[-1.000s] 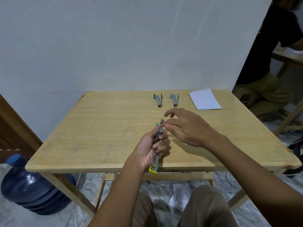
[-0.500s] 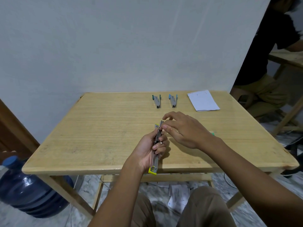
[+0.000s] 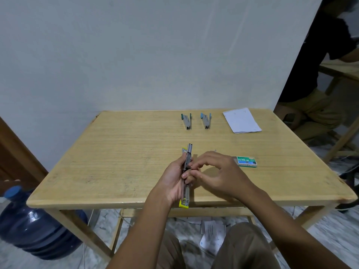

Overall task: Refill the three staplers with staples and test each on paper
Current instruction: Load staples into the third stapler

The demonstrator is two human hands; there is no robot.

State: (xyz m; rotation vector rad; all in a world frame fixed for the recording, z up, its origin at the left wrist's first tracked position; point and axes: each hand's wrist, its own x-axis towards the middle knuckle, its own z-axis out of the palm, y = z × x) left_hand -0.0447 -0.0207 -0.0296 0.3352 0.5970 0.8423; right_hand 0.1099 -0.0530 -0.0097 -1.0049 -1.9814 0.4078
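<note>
Back from the tip, the right hand point(image 3: 217, 175) now pinches the middle of the yellow-ended metal stapler point(image 3: 188, 156), gripped by the curled fingers point(image 3: 185, 174) of the left hand point(image 3: 172, 181) over the wooden table point(image 3: 116, 162) near its front edge.

Single view: head-worn wide-angle camera, person seated at near edge of bench point(image 3: 116, 171). Faces forward and down, toward wall point(image 3: 136, 55) behind far edge. Left hand point(image 3: 172, 179), right hand point(image 3: 219, 177) and stapler point(image 3: 188, 158) close under lens, low centre. Whole bench top in frame; floor point(image 3: 334, 230) and own knees point(image 3: 248, 247) below
</note>
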